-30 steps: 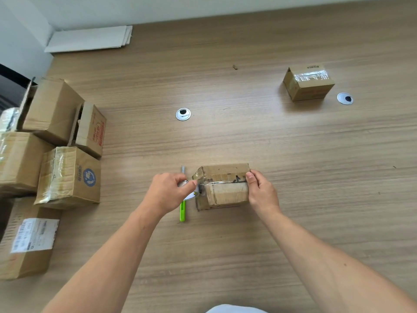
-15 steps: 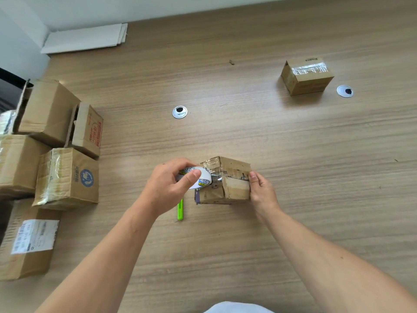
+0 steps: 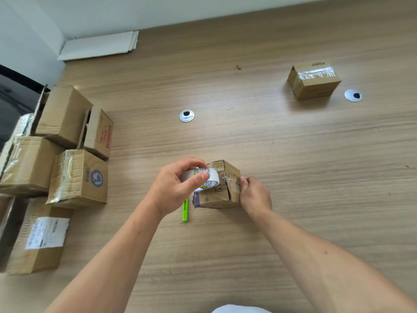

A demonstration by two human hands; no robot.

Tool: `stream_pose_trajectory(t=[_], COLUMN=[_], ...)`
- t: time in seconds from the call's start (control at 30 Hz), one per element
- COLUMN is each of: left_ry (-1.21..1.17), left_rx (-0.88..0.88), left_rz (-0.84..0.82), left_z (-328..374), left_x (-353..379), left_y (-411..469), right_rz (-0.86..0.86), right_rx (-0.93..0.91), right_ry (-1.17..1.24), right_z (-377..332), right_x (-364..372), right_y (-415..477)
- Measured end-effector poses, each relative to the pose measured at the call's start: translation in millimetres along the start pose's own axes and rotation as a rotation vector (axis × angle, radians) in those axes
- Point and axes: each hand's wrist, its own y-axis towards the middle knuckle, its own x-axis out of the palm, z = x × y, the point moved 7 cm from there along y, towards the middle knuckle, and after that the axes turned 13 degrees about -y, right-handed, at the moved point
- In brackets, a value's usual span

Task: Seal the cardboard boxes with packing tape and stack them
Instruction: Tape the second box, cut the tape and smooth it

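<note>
Sealing is midway: our left hand [image 3: 173, 188] grips the tape roll [image 3: 206, 180] at the small box [image 3: 222, 195], our right hand [image 3: 255, 197] gripping its three-o'clock side; stacking not yet done.

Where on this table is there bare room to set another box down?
Bare wood between the silver grommet and the taped box at far right, and right of the right hand. The left edge is crowded with cartons.

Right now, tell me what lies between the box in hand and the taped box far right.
Nothing visible does: bare tabletop runs from the small box to the taped box. The green cutter lies on its other side, by the left hand.
</note>
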Motion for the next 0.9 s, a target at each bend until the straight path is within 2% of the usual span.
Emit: stream_pose_trajectory(t=[0.13, 0.27, 0.37, 0.67, 0.9], left_ry=[0.034, 0.098, 0.159, 0.248, 0.079], left_rx=[-0.017, 0.009, 0.050, 0.084, 0.011], left_rz=[0.012, -0.011, -0.012, 0.003, 0.000], left_z=[2.9, 11.5, 16.2, 18.6, 7.2], left_x=[12.5, 32.9, 48.7, 62.5, 60.5], left_y=[8.2, 15.2, 21.8, 24.1, 19.3], right_rz=[-0.017, 0.020, -0.014, -0.110, -0.113], right_rx=[-0.048, -0.159, -0.211, -0.115, -0.107], right_ry=[0.102, 0.480, 0.626, 0.783, 0.775], right_z=[-10.5, -25.7, -30.4, -28.4, -28.3], right_x=[-23.2, -48.4, -43.5, -26.2, -33.0], right_y=[0.1, -16.7, -23.9, -33.7, -36.7])
